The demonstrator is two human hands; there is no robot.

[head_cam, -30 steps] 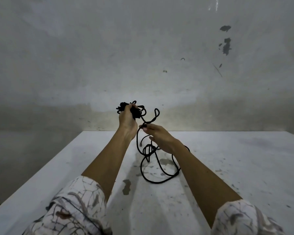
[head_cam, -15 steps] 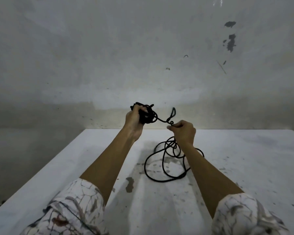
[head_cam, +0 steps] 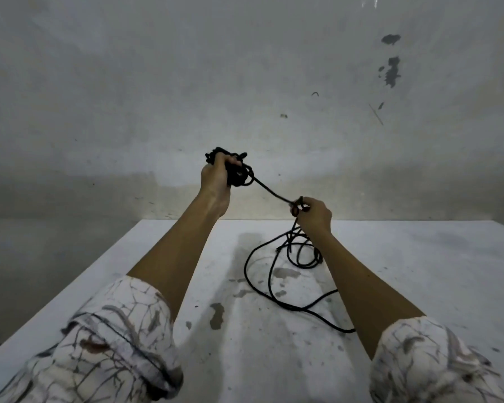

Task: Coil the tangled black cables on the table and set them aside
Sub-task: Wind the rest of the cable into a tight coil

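While loose black cable [head_cam: 277, 274] loops on the white table [head_cam: 419, 271] toward its far edge, the left hand [head_cam: 216, 177] grips a raised coiled bundle [head_cam: 239, 173]; 1 taut strand slants down-right to the right hand's [head_cam: 314, 213] pinch.

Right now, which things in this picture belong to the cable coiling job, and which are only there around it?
Part of the job:
- left hand, gripping the wound bundle
- right hand, pinching the cable
- taut cable between the hands
- loose loops lying on the table

Only around it:
- white table, stained
- wall with chipped paint
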